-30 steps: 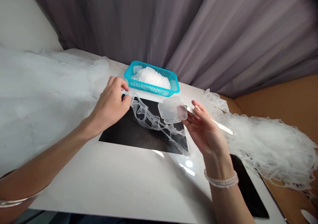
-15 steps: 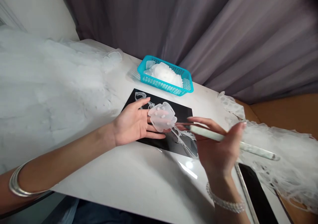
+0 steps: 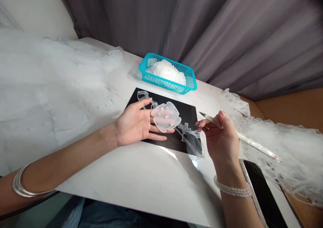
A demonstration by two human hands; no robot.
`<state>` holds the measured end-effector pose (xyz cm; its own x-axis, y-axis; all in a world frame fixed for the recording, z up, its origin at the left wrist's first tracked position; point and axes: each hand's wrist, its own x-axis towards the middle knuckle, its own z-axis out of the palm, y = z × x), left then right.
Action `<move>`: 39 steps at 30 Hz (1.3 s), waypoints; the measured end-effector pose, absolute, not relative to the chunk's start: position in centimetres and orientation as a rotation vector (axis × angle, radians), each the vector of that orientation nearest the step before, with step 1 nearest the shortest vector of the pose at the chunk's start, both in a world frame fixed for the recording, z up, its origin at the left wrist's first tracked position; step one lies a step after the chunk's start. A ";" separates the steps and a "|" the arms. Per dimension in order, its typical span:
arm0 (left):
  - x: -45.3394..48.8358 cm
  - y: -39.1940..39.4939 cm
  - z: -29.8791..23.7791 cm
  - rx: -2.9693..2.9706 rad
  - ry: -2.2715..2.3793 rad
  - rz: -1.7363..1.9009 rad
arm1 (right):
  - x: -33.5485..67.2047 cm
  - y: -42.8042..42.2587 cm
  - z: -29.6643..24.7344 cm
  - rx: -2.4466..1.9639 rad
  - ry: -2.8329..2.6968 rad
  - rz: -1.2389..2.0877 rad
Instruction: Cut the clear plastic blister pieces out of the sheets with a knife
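A translucent, scallop-edged plastic piece (image 3: 166,117) with small raised pegs and slots lies across the outstretched fingers of my left hand (image 3: 133,123). That hand is palm up, its fingers spread and flat over a black sheet (image 3: 174,145). My right hand (image 3: 222,140) is closed around a slim craft knife (image 3: 254,146) with a pearly handle. Its pointed metal tip aims up and left, apart from the piece. Beneath and beside my left hand, thin translucent offcut frames (image 3: 190,132) lie on the black sheet.
Behind the sheet stands a turquoise basket (image 3: 166,83) holding whitish pieces. A large heap of translucent sheets (image 3: 50,93) covers the left side, and tangled offcuts (image 3: 282,147) pile up at right. A phone (image 3: 264,191) lies by my right wrist. A grey curtain (image 3: 156,19) hangs behind.
My right hand has drawn back to the right, taking the knife tip away from the plastic piece. My left hand stays nearly in place with the piece on its fingers.
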<state>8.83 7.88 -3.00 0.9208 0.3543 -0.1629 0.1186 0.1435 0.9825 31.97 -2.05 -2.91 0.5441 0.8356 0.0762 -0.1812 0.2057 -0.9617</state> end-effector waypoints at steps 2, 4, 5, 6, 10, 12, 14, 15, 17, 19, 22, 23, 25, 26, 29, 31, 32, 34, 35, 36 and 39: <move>8.9 7.9 -3.1 1.443 0.399 0.182 | 31.8 -2.0 -2.9 -1.163 -0.712 0.773; 8.9 7.8 -3.2 1.417 0.405 0.194 | 31.9 -2.0 -3.0 -1.165 -0.713 0.768; 8.9 7.8 -3.2 1.384 0.414 0.200 | 32.0 -2.0 -3.1 -1.159 -0.713 0.771; 9.0 7.8 -3.3 1.333 0.427 0.208 | 32.1 -2.0 -3.1 -1.150 -0.715 0.776; 9.1 7.8 -3.4 1.060 0.467 0.243 | 32.7 -2.0 -3.4 -1.129 -0.725 0.795; 9.1 7.8 -3.6 0.990 0.470 0.244 | 33.0 -2.0 -3.7 -1.134 -0.708 0.812; 9.1 7.9 -3.7 0.989 0.479 0.239 | 33.4 -2.0 -4.0 -1.137 -0.679 0.829; 9.1 8.0 -3.8 1.003 0.482 0.237 | 33.5 -2.0 -4.2 -1.135 -0.668 0.834; 9.0 8.1 -4.0 1.026 0.489 0.235 | 33.9 -2.0 -4.5 -1.127 -0.652 0.833; 9.0 8.1 -4.2 1.030 0.483 0.227 | 34.1 -1.9 -4.7 -1.124 -0.648 0.830; 9.1 8.0 -4.2 0.951 0.444 0.223 | 34.1 -1.9 -4.7 -1.140 -0.637 0.845; 9.1 8.0 -4.2 0.895 0.444 0.230 | 33.9 -1.9 -4.6 -1.151 -0.630 0.853; 9.3 7.8 -4.1 0.740 0.474 0.255 | 33.5 -1.9 -4.3 -1.190 -0.621 0.866; 9.3 7.7 -4.1 0.666 0.494 0.267 | 33.2 -1.9 -4.2 -1.220 -0.623 0.868; 9.5 7.4 -4.1 0.535 0.509 0.279 | 32.3 -1.9 -4.2 -1.344 -0.696 0.845; 9.5 7.3 -4.1 0.508 0.497 0.267 | 31.6 -1.9 -4.4 -1.435 -0.812 0.833; 9.5 7.3 -4.1 0.500 0.489 0.259 | 31.3 -1.9 -4.6 -1.479 -0.886 0.838; 9.5 7.2 -4.2 0.493 0.472 0.244 | 30.7 -2.0 -4.8 -1.554 -1.030 0.872; 9.5 7.1 -4.1 0.493 0.466 0.240 | 30.5 -2.1 -4.8 -1.581 -1.092 0.896; 9.6 7.1 -4.1 0.493 0.463 0.238 | 30.3 -2.1 -4.8 -1.601 -1.143 0.920; 9.6 6.9 -3.9 0.497 0.473 0.239 | 30.0 -2.2 -4.7 -1.610 -1.223 0.967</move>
<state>9.64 6.91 -3.94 0.8654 0.3315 -0.3759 -0.1062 0.8543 0.5088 29.95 -2.24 -4.73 0.2155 0.9736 -0.0750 0.2974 -0.1386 -0.9446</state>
